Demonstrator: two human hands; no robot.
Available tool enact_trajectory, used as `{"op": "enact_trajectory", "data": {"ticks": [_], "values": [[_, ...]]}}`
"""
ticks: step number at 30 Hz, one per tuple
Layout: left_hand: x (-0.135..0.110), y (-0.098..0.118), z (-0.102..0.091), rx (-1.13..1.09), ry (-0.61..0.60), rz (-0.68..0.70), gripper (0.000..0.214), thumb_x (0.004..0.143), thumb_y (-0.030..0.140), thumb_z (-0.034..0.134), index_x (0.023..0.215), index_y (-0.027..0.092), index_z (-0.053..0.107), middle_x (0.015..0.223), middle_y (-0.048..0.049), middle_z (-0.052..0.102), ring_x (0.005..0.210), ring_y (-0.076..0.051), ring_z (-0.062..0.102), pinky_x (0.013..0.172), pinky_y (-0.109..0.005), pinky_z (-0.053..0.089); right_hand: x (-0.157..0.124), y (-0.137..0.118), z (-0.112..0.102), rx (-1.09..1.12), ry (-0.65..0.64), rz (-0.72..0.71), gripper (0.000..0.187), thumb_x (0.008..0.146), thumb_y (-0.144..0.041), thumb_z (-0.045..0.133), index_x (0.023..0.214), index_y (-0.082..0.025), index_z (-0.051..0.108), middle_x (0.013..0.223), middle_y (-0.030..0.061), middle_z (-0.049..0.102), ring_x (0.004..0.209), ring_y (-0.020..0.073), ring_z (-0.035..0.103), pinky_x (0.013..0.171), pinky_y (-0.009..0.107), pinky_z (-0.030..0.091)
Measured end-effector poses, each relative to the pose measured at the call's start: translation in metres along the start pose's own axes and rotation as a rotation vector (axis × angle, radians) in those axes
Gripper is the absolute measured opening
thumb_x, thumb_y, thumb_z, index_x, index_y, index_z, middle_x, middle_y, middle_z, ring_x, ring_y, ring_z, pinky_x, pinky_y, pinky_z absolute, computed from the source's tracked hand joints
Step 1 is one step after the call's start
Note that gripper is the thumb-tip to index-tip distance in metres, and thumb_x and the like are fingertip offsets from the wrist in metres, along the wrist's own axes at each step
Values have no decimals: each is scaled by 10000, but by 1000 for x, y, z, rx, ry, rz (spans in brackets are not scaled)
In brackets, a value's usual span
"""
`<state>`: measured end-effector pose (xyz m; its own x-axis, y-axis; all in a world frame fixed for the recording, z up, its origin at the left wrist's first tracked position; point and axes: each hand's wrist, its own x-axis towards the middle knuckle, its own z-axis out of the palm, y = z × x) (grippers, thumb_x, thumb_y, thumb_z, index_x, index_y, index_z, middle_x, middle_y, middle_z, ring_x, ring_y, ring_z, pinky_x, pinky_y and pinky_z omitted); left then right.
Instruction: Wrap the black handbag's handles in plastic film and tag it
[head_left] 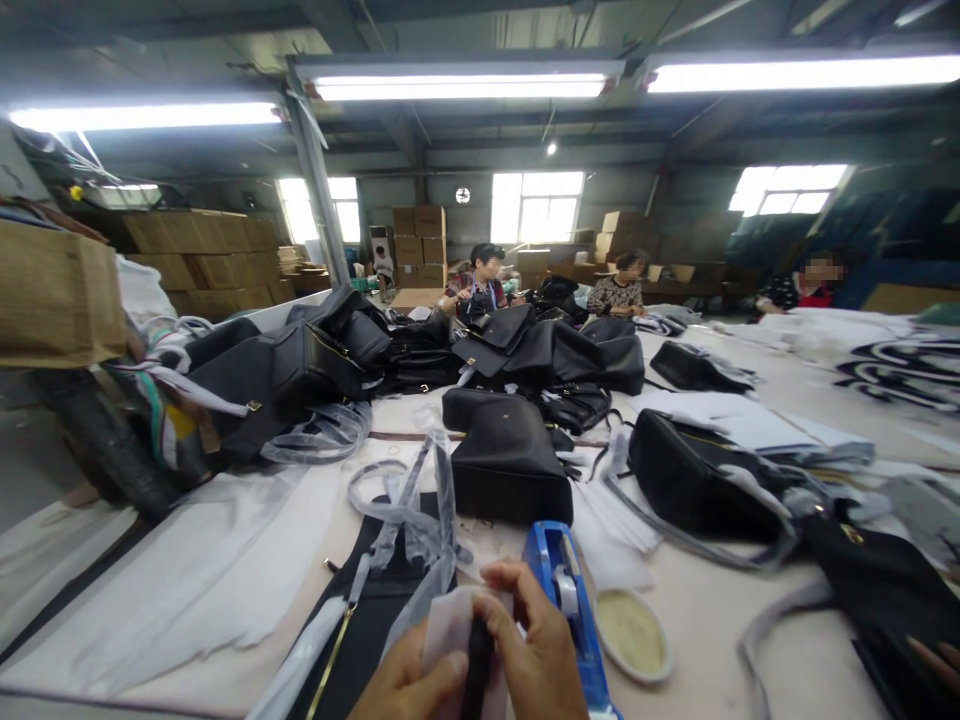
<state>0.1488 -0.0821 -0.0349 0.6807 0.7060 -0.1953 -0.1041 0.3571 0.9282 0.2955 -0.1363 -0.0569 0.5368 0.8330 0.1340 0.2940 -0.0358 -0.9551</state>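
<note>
Strap (477,670) pinched between both hands, near table edge (187,690).

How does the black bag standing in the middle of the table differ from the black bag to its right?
The middle bag stands upright and bare; the right bag lies tilted, with clear plastic wrap and a strap looped around it. The middle bag is just beyond the blue tape dispenser; the right one sits farther off. Both are black.

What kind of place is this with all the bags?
Probably a handbag factory or packing workshop: black handbags are heaped on a long worktable, cardboard boxes are stacked behind, and other people work there.
</note>
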Motion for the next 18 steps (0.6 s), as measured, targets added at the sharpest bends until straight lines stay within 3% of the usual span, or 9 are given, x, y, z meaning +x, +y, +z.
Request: {"op": "enact_trajectory", "data": {"ticks": [4, 8, 12, 15, 18], "values": [[8, -30, 1, -115, -41, 18, 570, 704, 447, 768, 1191, 167, 673, 1082, -124, 728, 1047, -341, 643, 976, -451, 461, -1, 1, 2, -56, 18, -24, 169, 831, -336, 605, 941, -232, 681, 905, 33, 721, 825, 208, 666, 764, 257, 512], [12, -45, 0, -154, 71, -1, 557, 690, 406, 790, 1181, 166, 679, 1163, -130, 696, 1147, -353, 587, 1050, -456, 396, 1, 1, 1, -42, -35, -11, 205, 871, -380, 570, 961, -225, 670, 954, 53, 715, 887, 219, 660, 798, 274, 515], [12, -38, 2, -72, 144, -10, 489, 671, 444, 792, 1063, 158, 729, 1113, -132, 714, 1131, -356, 592, 1049, -447, 400, 0, 11, -5, 310, -123, 150, 424, 877, -548, 533, 1112, -211, 639, 982, 83, 713, 880, 234, 675, 778, 316, 545], [11, -34, 3, -76, 155, -11, 519, 665, 491, 785, 1065, 165, 725, 1080, -131, 722, 1072, -346, 618, 990, -439, 449, -5, 26, -2, 630, -193, 294, 552, 850, -645, 513, 1167, -207, 622, 924, 94, 712, 791, 227, 679, 678, 322, 550], [10, -36, 3, -107, 161, -28, 555, 651, 481, 800, 1097, 161, 712, 1027, -130, 730, 949, -314, 657, 917, -409, 486, -14, 38, 8, 714, -271, 315, 575, 780, -693, 578, 1100, -222, 661, 755, 51, 678, 592, 179, 624, 525, 273, 498]]}}
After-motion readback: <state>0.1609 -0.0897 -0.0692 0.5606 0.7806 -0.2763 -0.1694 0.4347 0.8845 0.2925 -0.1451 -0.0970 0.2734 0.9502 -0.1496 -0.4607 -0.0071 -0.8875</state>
